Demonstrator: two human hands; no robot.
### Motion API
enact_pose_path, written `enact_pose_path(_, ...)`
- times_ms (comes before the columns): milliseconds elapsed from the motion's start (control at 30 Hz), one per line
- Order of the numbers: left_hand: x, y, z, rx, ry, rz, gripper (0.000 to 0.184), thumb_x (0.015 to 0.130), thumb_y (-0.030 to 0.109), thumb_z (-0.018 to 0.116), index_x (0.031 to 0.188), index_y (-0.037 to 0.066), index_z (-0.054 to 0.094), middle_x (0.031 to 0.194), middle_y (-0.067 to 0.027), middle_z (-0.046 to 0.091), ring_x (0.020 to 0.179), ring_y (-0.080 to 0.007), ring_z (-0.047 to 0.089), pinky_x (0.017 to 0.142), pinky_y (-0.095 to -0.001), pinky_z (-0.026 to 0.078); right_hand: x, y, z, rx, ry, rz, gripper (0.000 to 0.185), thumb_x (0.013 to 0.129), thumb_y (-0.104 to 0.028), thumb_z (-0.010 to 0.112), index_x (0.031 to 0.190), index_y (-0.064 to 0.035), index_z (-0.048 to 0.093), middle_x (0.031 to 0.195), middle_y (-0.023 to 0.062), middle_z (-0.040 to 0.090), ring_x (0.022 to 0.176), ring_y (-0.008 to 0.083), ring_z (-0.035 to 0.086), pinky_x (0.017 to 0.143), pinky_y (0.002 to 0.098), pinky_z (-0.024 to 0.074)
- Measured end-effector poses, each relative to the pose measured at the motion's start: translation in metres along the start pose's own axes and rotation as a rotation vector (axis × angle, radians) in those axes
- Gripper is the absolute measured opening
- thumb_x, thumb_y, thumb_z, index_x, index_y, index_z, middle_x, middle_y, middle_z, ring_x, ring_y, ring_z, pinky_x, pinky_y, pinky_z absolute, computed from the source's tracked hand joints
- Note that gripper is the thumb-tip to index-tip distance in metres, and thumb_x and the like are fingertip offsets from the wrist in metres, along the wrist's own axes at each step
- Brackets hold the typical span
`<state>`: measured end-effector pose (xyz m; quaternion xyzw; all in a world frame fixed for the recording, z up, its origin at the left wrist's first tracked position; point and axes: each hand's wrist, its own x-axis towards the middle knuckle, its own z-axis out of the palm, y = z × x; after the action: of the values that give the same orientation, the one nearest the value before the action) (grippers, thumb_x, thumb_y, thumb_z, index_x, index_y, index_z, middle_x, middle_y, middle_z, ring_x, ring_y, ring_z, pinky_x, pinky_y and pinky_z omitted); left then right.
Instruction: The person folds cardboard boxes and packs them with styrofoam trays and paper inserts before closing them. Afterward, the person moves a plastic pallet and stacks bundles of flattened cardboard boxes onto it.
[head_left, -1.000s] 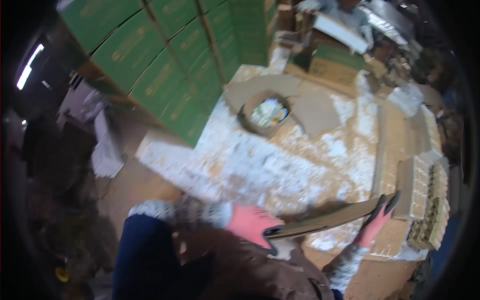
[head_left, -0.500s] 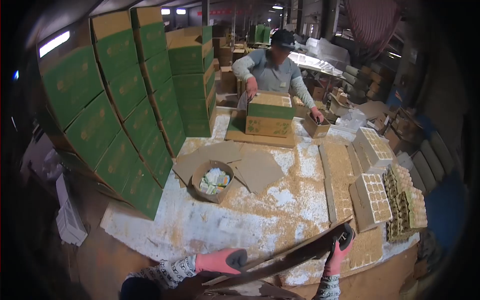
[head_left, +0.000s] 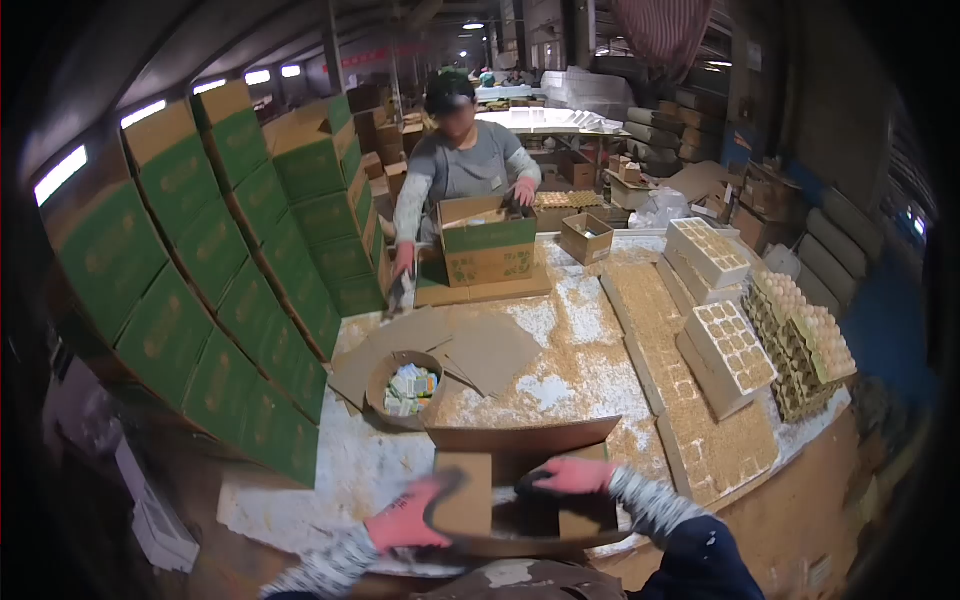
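Observation:
An opened-out cardboard box (head_left: 465,495) stands on the near edge of the table, its far flap raised and its inside dark. My left hand (head_left: 415,512), in a pink glove with dark fingertips, is at the box's left side, fingers apart, thumb and fingers near the left flap. Over the right part of the box reaches my right hand (head_left: 572,476), its dark fingertips at the inner edge of the right flap; whether they grip it is too blurred to tell. A round cardboard tub (head_left: 378,385) holding small colourful packets sits beyond the box.
Green boxes (head_left: 210,350) are stacked at the left. Across the table (head_left: 280,510), a co-worker (head_left: 465,165) handles a green and brown box (head_left: 490,262). White trays (head_left: 735,350) and egg trays (head_left: 800,330) stand at the right, beside a sawdust-covered strip (head_left: 650,350).
The flat folded cardboard has been opened into a box. My right hand has moved left and over it. The co-worker's box now stands open, and that person's hand has left the small box.

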<state>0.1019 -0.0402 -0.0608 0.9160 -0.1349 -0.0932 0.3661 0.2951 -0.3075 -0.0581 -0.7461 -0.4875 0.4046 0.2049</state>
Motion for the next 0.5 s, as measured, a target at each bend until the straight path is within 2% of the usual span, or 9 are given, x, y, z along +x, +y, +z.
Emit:
enact_pose_path(67,0.011,-0.01,0.022,-0.054,0.369,-0.16,0.105,0.057,0.024,0.079,0.139,0.001,0.017,0.139,-0.0207,0.026,0.131,-0.0321,0.022,0.107,-0.0364,0.024,0.02,0.055,-0.03,-0.066,0.445,-0.338,0.033,0.093,-0.017,0.039,0.119,0.0011,0.049,0.11,0.0192,0.057,0.098,0.0282,0.057,0.087,0.034,0.0442)
enact_pose_path(100,0.019,-0.022,0.041,-0.092,0.562,-0.24,0.11,0.054,0.019,0.081,0.139,0.001,0.014,0.139,-0.0213,0.026,0.131,-0.0314,0.022,0.107,-0.0359,0.024,-0.02,-0.003,-0.076,0.386,0.568,-0.376,0.035,0.092,-0.01,0.036,0.123,0.0039,0.044,0.119,0.0191,0.052,0.104,0.0275,0.053,0.09,0.0326,0.0427)
enact_pose_path(167,0.021,-0.036,0.053,-0.481,0.593,-0.299,0.1,0.06,0.003,0.074,0.139,0.001,0.013,0.13,-0.0173,0.04,0.122,-0.0257,0.037,0.099,-0.0336,0.035,-0.027,-0.034,-0.074,0.185,1.163,-0.041,0.039,0.09,-0.022,0.045,0.121,0.0018,0.044,0.107,0.0169,0.054,0.1,0.0279,0.05,0.089,0.0348,0.0382)
enact_pose_path(200,0.015,-0.04,0.057,-0.653,0.509,-0.412,0.096,0.063,0.001,0.072,0.139,0.001,0.014,0.127,-0.016,0.042,0.119,-0.0238,0.04,0.096,-0.0324,0.038,-0.011,-0.007,-0.048,-0.241,1.207,0.06,0.044,0.089,-0.023,0.046,0.125,0.0024,0.04,0.118,0.0197,0.047,0.111,0.0328,0.043,0.096,0.0383,0.0321)
enact_pose_path(233,0.017,-0.036,0.053,-0.825,0.431,-0.515,0.091,0.065,-0.002,0.07,0.138,0.001,0.015,0.125,-0.0146,0.045,0.115,-0.0219,0.044,0.093,-0.0312,0.041,-0.004,0.009,-0.026,-0.686,1.209,0.16,0.05,0.087,-0.023,0.047,0.128,0.003,0.036,0.129,0.0224,0.041,0.121,0.0378,0.036,0.103,0.0418,0.0259)
enact_pose_path(300,0.026,-0.062,0.066,-0.981,0.588,-0.352,0.085,0.068,-0.005,0.066,0.138,0.001,0.018,0.123,-0.0126,0.047,0.111,-0.0196,0.047,0.089,-0.0295,0.044,-0.032,-0.02,-0.001,-0.693,1.216,0.14,0.054,0.084,-0.024,0.05,0.127,0.006,0.037,0.127,0.0253,0.043,0.118,0.0446,0.037,0.102,0.0495,0.0266)
enact_pose_path(367,0.005,-0.085,0.095,-1.088,0.619,-0.337,0.079,0.071,-0.007,0.062,0.137,0.001,0.021,0.121,-0.0116,0.049,0.109,-0.0182,0.048,0.087,-0.0285,0.045,-0.034,0.037,0.076,-0.732,1.087,0.32,0.061,0.083,-0.036,0.053,0.124,0.0067,0.039,0.117,0.026,0.05,0.112,0.0398,0.045,0.096,0.0491,0.0325)
enact_pose_path(467,0.004,-0.094,0.108,-1.029,0.425,-0.416,0.059,0.081,0.005,0.053,0.135,0.002,0.03,0.124,-0.0114,0.048,0.111,-0.0185,0.048,0.091,-0.0305,0.042,-0.081,0.015,0.055,-0.26,0.947,0.652,0.074,0.084,-0.056,0.038,0.117,0.0095,0.046,0.113,0.0256,0.053,0.109,0.0358,0.049,0.096,0.0399,0.0337)
enact_pose_path(500,-0.004,-0.105,0.114,-0.874,0.42,-0.39,0.056,0.082,0.007,0.053,0.133,0.001,0.032,0.123,-0.0118,0.049,0.11,-0.0184,0.048,0.091,-0.0307,0.041,-0.1,-0.002,0.035,-0.148,0.553,0.883,0.076,0.079,-0.064,0.042,0.104,0.0059,0.057,0.095,0.0226,0.062,0.093,0.031,0.06,0.083,0.0373,0.0433)
